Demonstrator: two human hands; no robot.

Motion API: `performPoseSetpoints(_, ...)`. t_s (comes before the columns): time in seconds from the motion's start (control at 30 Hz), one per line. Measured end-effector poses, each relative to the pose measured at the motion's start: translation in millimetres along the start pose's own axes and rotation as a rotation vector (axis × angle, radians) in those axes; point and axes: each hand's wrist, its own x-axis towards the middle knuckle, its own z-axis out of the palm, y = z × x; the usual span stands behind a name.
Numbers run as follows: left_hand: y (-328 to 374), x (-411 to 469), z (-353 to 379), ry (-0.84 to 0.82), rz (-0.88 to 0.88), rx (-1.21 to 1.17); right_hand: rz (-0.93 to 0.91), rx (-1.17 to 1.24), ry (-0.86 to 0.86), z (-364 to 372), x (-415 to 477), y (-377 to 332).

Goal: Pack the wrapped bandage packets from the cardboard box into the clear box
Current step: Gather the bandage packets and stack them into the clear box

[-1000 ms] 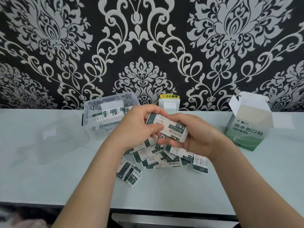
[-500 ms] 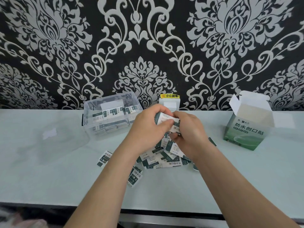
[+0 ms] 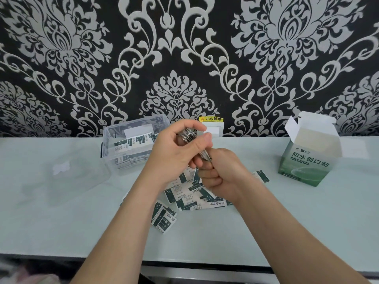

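Above pale table [image 3: 61, 222], both hands' grip [image 3: 180, 146] [image 3: 217, 175] clenched, apparently around stacked packets [image 3: 189, 134].

cardboard box [image 3: 307, 160]: "防水创口贴"

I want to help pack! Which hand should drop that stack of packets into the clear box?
Probably the left hand. It grips the upper end of the stack of packets and is right beside the clear box; the right hand is farther from it.
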Motion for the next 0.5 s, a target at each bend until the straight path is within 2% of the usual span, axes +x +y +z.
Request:
performPoseSetpoints(0.2, 1, 2, -9, 0.101, -0.15, -0.079, -0.139, -0.311, 0.134, -4, 6, 1)
performPoseSetpoints(0.37, -3, 3, -15, 0.095, -0.265, -0.052, -0.217, -0.414, -0.127, -16, 0, -6)
performPoseSetpoints(0.5, -4, 4, -19, 0.142, -0.311, -0.03, -0.245, -0.459, -0.185, -19, -3, -7)
